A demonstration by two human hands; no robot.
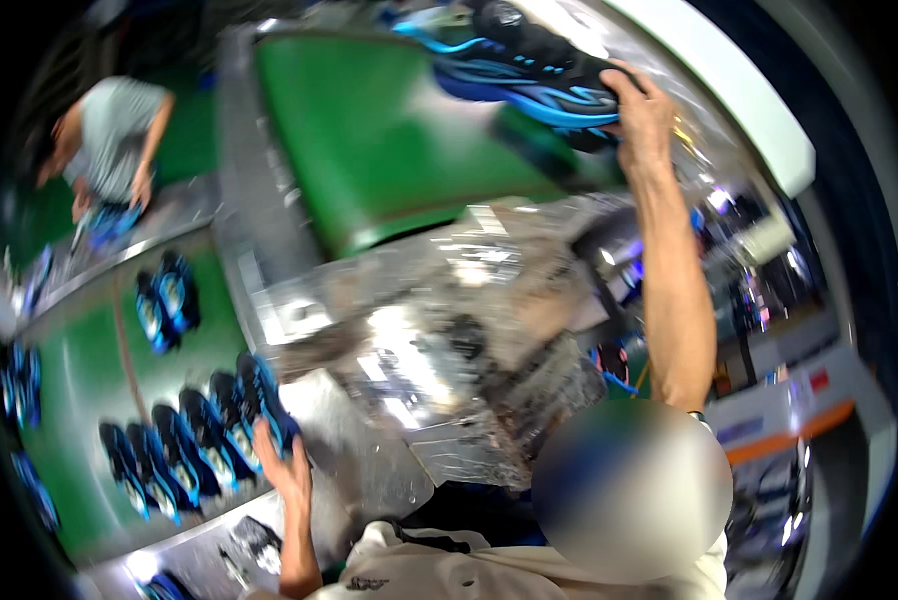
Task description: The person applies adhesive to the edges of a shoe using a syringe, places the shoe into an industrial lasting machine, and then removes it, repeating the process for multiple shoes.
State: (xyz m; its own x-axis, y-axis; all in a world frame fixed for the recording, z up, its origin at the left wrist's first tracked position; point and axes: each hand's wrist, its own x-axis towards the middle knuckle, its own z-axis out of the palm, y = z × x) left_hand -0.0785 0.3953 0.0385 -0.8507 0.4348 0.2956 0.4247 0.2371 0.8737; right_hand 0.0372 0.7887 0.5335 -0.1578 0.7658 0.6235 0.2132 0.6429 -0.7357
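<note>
At the upper right my right hand (644, 105) is closed on one end of a black sneaker (529, 75) with a bright blue sole, held over the green belt. A second dark shoe shape, partly hidden, lies just below it. On the lower left, my left hand (287, 468) has its fingers around the near end of another black-and-blue sneaker (259, 390). That one is the rightmost in a row of several like sneakers (174, 450), standing side by side on a green surface. The picture is smeared by motion, so finger detail is faint.
Crumpled clear plastic (469, 340) covers the metal table between my arms. A pair of sneakers (167, 300) stands beyond the row. At the far left another person (119, 140) bends over a blue item. A white machine panel (749, 100) borders the right.
</note>
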